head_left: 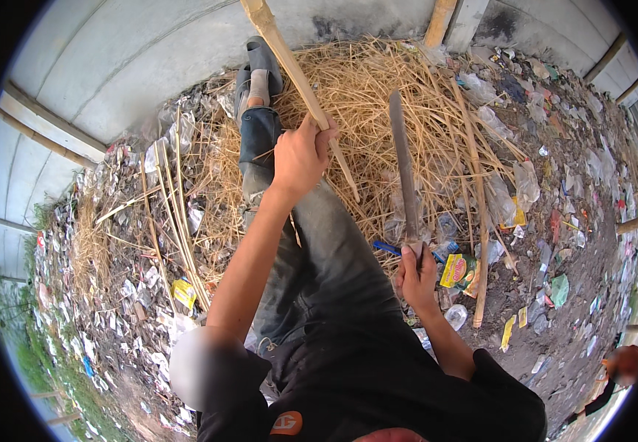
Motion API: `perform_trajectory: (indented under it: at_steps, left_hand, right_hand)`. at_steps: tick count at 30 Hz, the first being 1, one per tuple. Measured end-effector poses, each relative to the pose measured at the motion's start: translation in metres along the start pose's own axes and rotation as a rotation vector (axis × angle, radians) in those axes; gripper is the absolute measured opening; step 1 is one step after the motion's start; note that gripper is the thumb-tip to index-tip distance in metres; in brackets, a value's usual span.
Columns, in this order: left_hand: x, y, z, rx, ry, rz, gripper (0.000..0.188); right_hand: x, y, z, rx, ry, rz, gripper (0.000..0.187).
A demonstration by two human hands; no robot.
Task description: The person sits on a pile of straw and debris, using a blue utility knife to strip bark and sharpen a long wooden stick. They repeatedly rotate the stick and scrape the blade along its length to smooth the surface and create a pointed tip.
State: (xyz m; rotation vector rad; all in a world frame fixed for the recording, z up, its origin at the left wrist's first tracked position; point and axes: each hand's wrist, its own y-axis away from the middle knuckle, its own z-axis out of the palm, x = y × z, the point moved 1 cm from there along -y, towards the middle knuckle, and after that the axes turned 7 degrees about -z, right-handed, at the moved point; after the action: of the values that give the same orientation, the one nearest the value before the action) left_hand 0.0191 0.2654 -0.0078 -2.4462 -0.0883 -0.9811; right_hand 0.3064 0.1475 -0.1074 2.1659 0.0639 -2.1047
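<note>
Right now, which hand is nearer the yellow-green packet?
Right: the right hand, holding the machete, is just left of the packet; the left hand, holding bamboo, is farther forward and left.

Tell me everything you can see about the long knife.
The long knife has a slim, grey, metallic-looking blade, slightly curved, with a rounded tip. Its dark handle is mostly hidden in the right hand. The blade points toward the picture's top, over the straw; whether they touch is unclear.
</note>
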Motion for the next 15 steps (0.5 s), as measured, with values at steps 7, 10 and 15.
perform_trajectory:
  at_steps: [7,10,15]
  left_hand:
    - [0.011,-0.004,-0.001,-0.116,-0.044,-0.041,0.015]
    - [-0.006,0.0,-0.002,-0.003,0.123,0.052,0.01]
    - [-0.018,-0.002,-0.006,-0.038,0.1,0.008,0.011]
  right_hand:
    - [0.083,-0.001,-0.035,-0.151,0.279,0.248,0.032]
    - [0.079,-0.002,-0.043,-0.161,0.305,0.402,0.033]
    - [-0.01,-0.01,-0.013,0.012,-0.079,0.03,0.021]
